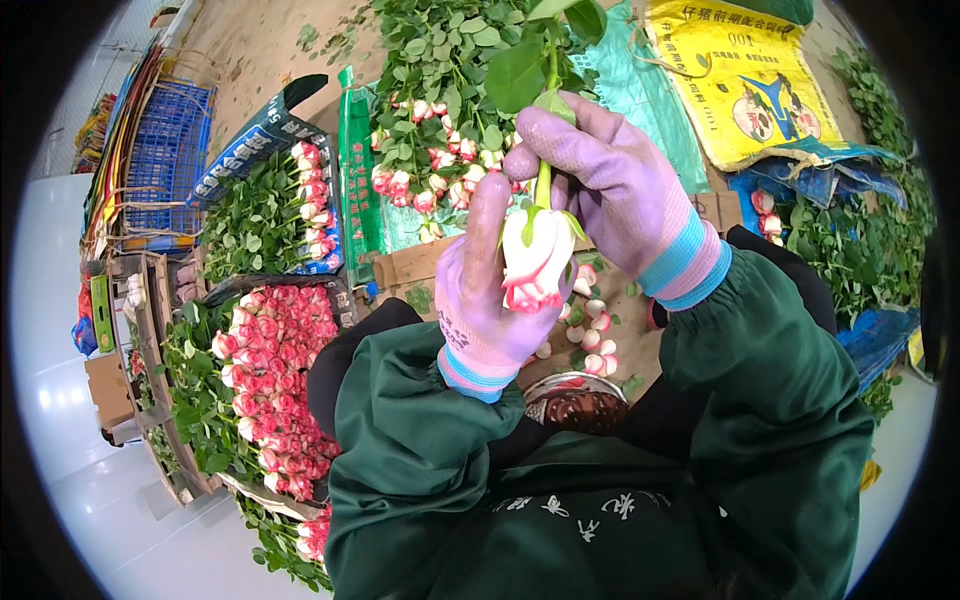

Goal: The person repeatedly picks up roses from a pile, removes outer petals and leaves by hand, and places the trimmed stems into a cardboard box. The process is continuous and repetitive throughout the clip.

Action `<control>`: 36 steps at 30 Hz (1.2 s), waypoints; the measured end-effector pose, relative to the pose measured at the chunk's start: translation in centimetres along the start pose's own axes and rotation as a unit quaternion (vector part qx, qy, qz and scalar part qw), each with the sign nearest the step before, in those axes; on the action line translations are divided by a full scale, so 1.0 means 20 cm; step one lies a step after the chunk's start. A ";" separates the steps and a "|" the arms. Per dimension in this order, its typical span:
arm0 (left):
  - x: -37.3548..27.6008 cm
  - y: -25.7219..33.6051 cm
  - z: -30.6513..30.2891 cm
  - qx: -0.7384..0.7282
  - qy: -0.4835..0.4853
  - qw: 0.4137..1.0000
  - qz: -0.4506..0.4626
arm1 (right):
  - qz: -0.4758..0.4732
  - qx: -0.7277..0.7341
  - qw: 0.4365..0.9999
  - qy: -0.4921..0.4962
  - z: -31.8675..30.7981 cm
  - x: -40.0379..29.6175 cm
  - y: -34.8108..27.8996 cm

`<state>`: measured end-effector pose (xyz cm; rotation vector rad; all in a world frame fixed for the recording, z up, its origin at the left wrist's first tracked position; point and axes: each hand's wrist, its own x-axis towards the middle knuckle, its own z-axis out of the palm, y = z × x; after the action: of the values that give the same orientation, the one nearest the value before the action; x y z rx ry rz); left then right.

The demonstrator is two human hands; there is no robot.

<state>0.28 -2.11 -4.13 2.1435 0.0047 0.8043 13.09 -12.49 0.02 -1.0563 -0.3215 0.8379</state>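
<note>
A white rose with pink petal edges hangs bloom-down before me, its green stem running up past the top edge of the picture. Between thumb and fingers of my right hand, in a lilac knit glove, the stem is pinched just above the bloom. My left hand, gloved alike, cups the bloom from the left and below; one digit points up beside it, and its other fingers are mostly hidden behind the petals. Beyond the hands, several similar roses lie with leafy stems on green plastic sacking.
To the left stands a dense mass of pink-white roses, with a wrapped bunch above it. Loose petals litter the floor between my legs. A yellow printed sack lies upper right, near more leafy stems. Blue crates stand upper left.
</note>
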 end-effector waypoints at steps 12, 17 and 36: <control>0.12 0.10 -0.04 -0.041 -0.073 0.994 0.069 | 0.040 -0.006 0.996 -0.085 -0.10 0.00 -0.04; 0.07 0.05 -0.03 -0.149 -0.033 0.987 0.048 | -0.001 0.127 0.978 -0.164 -0.12 -0.03 -0.05; 0.16 0.13 -0.13 -0.056 -0.051 0.977 0.200 | -0.015 0.104 0.965 -0.242 -0.14 -0.03 -0.03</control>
<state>0.66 -1.23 0.60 2.1018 -0.5271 0.8956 14.68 -14.79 -0.75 -0.6393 -0.6436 1.0751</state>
